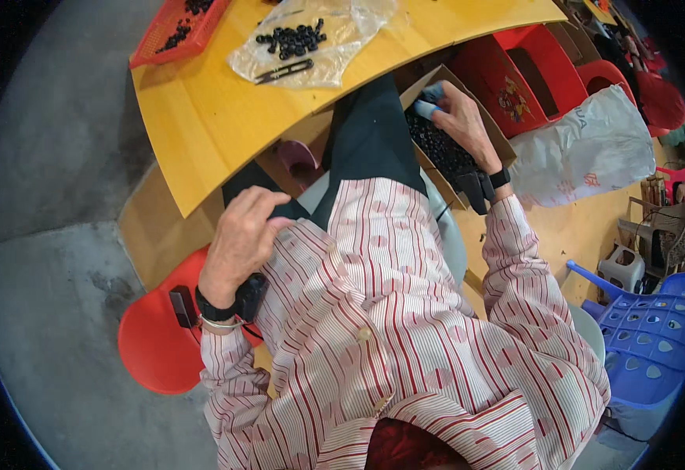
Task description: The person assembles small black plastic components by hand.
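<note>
My right hand [465,125] reaches over a cardboard box [502,139] beside my right thigh. Blue coverings wrap its fingertips, which are drawn close together just above many small black parts [439,145] in the box. Whatever those fingertips may hold is too small to make out. Near my left thigh, my left hand [239,239] hovers with its thumb apart from its loosely bent fingers and nothing visible in it. On the yellow table [201,117] ahead, a clear plastic bag [339,61] lies under a pile of black ring-like parts [295,39] and black thread snips [284,71].
A red basket [172,53] with black bits sits at the table's far left. Right of the box are red bins [542,70] and a white plastic sack [585,149]. A red stool [154,345] stands left of me, a blue plastic chair [648,337] at right.
</note>
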Demonstrator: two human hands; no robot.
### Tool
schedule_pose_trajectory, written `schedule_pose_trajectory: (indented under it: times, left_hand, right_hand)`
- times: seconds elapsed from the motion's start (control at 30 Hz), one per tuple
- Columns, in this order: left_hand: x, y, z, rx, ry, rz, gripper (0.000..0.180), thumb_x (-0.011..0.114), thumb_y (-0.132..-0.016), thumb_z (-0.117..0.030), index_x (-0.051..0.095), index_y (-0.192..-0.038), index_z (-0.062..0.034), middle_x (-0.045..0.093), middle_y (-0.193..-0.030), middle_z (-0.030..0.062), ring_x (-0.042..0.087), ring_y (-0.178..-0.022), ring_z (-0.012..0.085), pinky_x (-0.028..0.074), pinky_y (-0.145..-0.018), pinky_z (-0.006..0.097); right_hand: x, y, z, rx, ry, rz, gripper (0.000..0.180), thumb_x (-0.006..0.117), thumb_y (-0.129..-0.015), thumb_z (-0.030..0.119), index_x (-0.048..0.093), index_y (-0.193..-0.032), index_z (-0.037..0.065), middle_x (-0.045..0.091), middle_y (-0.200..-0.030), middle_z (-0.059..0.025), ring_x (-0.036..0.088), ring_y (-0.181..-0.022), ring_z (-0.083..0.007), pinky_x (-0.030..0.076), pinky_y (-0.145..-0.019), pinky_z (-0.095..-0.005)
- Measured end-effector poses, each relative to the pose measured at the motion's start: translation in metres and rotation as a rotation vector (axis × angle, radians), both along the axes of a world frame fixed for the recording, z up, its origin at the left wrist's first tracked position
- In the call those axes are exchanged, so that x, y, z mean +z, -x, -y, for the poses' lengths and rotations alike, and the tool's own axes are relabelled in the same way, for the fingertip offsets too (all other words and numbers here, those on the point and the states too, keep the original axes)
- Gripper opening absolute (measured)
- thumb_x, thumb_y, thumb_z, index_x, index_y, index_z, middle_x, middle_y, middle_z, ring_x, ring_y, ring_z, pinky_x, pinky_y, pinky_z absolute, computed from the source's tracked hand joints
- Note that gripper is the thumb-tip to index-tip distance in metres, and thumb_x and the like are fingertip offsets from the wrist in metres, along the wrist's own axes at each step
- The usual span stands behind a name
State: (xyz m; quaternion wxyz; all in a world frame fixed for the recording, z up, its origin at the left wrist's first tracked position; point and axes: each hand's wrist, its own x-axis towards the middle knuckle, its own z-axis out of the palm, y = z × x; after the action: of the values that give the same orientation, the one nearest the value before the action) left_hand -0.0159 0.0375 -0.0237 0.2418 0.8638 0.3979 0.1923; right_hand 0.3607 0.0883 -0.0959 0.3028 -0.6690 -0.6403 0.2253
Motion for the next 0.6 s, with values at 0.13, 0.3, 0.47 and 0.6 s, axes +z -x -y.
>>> schedule_pose_trajectory:
  times: [0.13,0.3,0.47,0.6]
  left_hand:
    - [-0.004,0.000,-0.002,0.003,0.071,-0.033,0.026,0.067,-0.073,-0.007,0.059,-0.097,-0.0007,0.057,-0.087,0.0149,0.056,-0.084,0.0325,0.046,-0.074,0.038]
    - [0.002,-0.007,-0.013,-0.005,0.098,-0.065,0.025,0.066,-0.076,-0.011,0.059,-0.098,-0.0007,0.057,-0.088,0.0145,0.056,-0.084,0.0323,0.046,-0.073,0.038]
    - [0.006,-0.018,-0.031,-0.022,0.070,-0.085,0.025,0.067,-0.075,-0.006,0.061,-0.099,-0.0001,0.060,-0.086,0.0139,0.059,-0.071,0.0256,0.048,-0.065,0.033]
    - [0.010,-0.031,-0.054,-0.009,0.086,-0.030,0.019,0.066,-0.077,-0.007,0.063,-0.094,0.0013,0.061,-0.080,0.0140,0.060,-0.072,0.0247,0.047,-0.065,0.032]
  right_hand:
    - [-0.047,-0.043,0.005,-0.076,0.038,-0.046,0.030,0.055,-0.073,0.006,0.049,-0.101,-0.003,0.054,-0.074,-0.0095,0.054,-0.063,-0.0169,0.047,-0.061,-0.0306]
    - [-0.088,-0.078,0.014,-0.113,-0.001,0.085,0.031,0.055,-0.073,0.007,0.052,-0.103,-0.003,0.057,-0.081,-0.0136,0.056,-0.065,-0.0220,0.048,-0.064,-0.0318]
    - [-0.058,-0.052,0.007,-0.059,0.126,0.026,0.021,0.050,-0.076,0.004,0.054,-0.095,-0.003,0.053,-0.072,-0.0123,0.050,-0.064,-0.0200,0.045,-0.063,-0.0325]
    - [-0.047,-0.028,0.009,0.048,-0.011,-0.079,0.017,0.053,-0.078,0.009,0.054,-0.092,-0.001,0.052,-0.071,-0.0179,0.051,-0.061,-0.0308,0.043,-0.060,-0.0371]
